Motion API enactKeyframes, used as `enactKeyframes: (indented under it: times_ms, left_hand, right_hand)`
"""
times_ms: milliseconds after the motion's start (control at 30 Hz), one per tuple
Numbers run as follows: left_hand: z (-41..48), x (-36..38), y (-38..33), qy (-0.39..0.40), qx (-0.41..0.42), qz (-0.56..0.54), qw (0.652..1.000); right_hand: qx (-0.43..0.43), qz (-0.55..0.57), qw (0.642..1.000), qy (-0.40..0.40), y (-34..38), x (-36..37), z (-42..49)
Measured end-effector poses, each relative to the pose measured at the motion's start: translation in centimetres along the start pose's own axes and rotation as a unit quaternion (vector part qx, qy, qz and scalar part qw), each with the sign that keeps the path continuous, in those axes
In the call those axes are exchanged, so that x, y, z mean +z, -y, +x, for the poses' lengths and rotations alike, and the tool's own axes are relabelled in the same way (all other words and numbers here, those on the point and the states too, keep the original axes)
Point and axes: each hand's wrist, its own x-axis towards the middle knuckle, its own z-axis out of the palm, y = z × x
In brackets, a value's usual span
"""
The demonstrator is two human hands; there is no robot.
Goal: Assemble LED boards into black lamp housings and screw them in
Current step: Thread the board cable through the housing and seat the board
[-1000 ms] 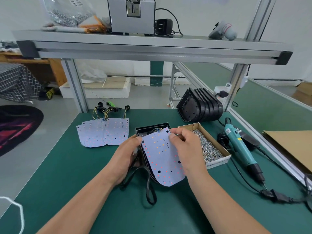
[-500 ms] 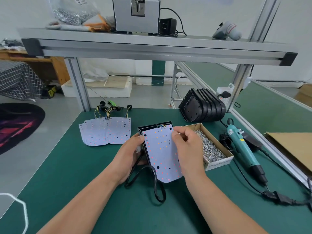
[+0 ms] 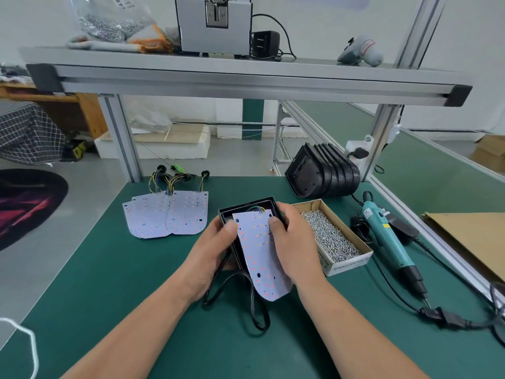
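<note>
A black lamp housing (image 3: 247,210) lies on the green mat in front of me. A white LED board (image 3: 259,255) with red and yellow dots lies tilted over its opening, wires at its far end. My left hand (image 3: 211,250) grips the housing's left wall, thumb at the board's edge. My right hand (image 3: 293,239) holds the board's right side, fingers curled over the far right corner, thumb pressing on top. A black cable (image 3: 251,305) loops out below the housing toward me.
Spare LED boards (image 3: 166,214) with wire bundles lie at the left. A stack of black housings (image 3: 322,173) stands at the back right. A cardboard box of screws (image 3: 332,236) sits beside my right hand, a teal electric screwdriver (image 3: 388,236) further right.
The LED board has swung from its tilt to line up with the housing and dropped lower onto it. My right hand slid over its far right corner; both hands stay in place.
</note>
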Motion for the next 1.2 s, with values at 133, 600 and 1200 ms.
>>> enactKeyframes:
  times_ms: [133,600,1200]
  left_hand:
    - [0.2,-0.1,0.3,-0.024,0.014,0.043,0.999]
    - [-0.1,0.9,-0.1,-0.076,0.053,0.098,0.991]
    - [0.0,-0.2,-1.8,-0.063,0.0,0.189,0.98]
  right_hand:
    - [0.006,0.031,0.999,-0.01,0.0,-0.4,0.0]
    - [0.023,0.141,0.981,0.128,-0.1,-2.5,0.7]
    - [0.076,0.28,0.945,0.154,-0.9,-3.5,0.7]
